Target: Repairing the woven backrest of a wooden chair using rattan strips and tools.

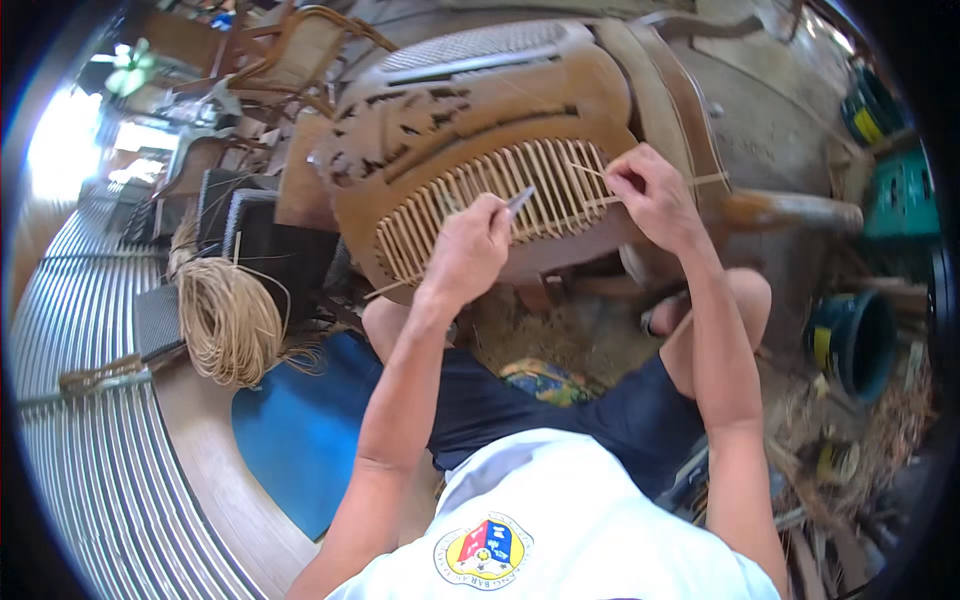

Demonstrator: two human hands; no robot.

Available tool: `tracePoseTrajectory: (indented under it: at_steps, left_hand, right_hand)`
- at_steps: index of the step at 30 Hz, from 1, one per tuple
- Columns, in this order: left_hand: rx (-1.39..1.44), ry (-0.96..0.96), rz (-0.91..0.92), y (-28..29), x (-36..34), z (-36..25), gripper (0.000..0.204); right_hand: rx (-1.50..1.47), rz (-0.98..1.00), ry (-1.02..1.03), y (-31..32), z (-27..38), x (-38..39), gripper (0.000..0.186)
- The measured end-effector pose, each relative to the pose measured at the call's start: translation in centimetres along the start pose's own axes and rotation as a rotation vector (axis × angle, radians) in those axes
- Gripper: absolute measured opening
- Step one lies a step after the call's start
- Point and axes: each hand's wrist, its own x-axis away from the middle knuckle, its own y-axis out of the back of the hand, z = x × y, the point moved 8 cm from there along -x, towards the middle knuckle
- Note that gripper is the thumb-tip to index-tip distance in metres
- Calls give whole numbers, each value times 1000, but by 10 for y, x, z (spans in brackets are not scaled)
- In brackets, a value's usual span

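Note:
A brown carved wooden chair frame (590,90) lies before me. Light rattan strips (470,195) run side by side across its curved opening. My left hand (468,245) is closed over the strips, gripping a small knife (521,198) whose pointed metal blade sticks out toward the right; its handle is hidden in the fist. At the right end of the opening, my right hand (655,195) pinches a thin rattan strip (588,171). Another pale strip end (712,179) shows just right of that hand.
A coil of rattan (230,320) hangs at the left beside corrugated metal sheeting (100,450). A blue panel (300,430) lies near my left arm. Other chair frames (300,50) stand behind. Dark buckets (855,345) and a green crate (900,200) are at the right.

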Motion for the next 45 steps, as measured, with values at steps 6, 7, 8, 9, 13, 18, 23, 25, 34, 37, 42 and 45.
tracePoseTrajectory:
  at_steps: [6, 7, 8, 9, 13, 18, 23, 25, 34, 37, 42, 45]
  left_hand:
    - [-195, -43, 121, -33, -11, -7, 27]
    - [-196, -42, 123, -35, -11, -8, 27]
    - [-214, -62, 134, -38, -10, -10, 27]
    - [-232, -83, 143, -39, -11, -13, 27]
    - [-352, -161, 157, -48, -16, -22, 25]
    - [-348, -219, 227, -49, -27, -35, 26]
    - [-482, -335, 293, -40, -32, -64, 31]
    - [-495, -344, 326, -38, -36, -73, 30]
    - [-745, -442, 477, -58, -58, -73, 29]
    - [-816, -397, 571, -64, -62, -77, 28]
    - [-879, -337, 633, -67, -64, -83, 28]
    - [-937, -410, 647, -74, -64, -93, 27]
  right_hand:
    - [174, 123, 54, -12, -7, 15, 7]
    - [172, 122, 52, -15, -7, 17, 7]
    - [160, 82, 50, -14, -7, 18, 6]
    - [148, 41, 50, -13, -5, 18, 6]
    - [169, 59, 35, -16, -9, 20, 6]
    - [205, 23, 45, -14, -17, 15, 9]
    - [172, 17, -55, -6, -22, 10, 12]
    - [169, 7, -63, -4, -24, 9, 13]
    - [199, 36, -65, -9, -33, 8, 19]
    - [201, 40, -51, -9, -34, 8, 19]
    - [199, 38, -47, -12, -34, 7, 17]
    - [210, 44, -42, -10, -35, 7, 16]
